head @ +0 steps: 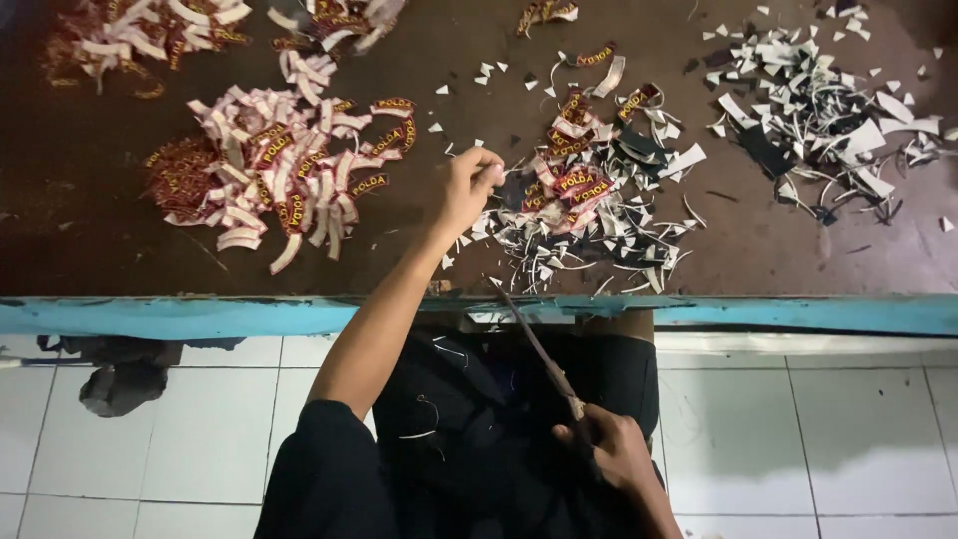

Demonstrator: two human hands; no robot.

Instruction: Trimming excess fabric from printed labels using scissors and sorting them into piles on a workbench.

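On a dark brown table (90, 230) edged in blue, a heap of curved red-and-white woven patches (284, 170) lies left of the left hand (467, 188) — fingers pinched over a mound of patches and black-and-white trimmings (589, 210) — while the right hand (619, 454) grips long thin scissors (539, 354) in the lap.

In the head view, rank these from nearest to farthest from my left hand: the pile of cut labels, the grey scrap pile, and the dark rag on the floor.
From the left hand:
1. Pile of cut labels, to its left on the table.
2. Grey scrap pile, far right of the table.
3. Dark rag, lower left on the floor tiles, only slightly farther, nearly a tie.
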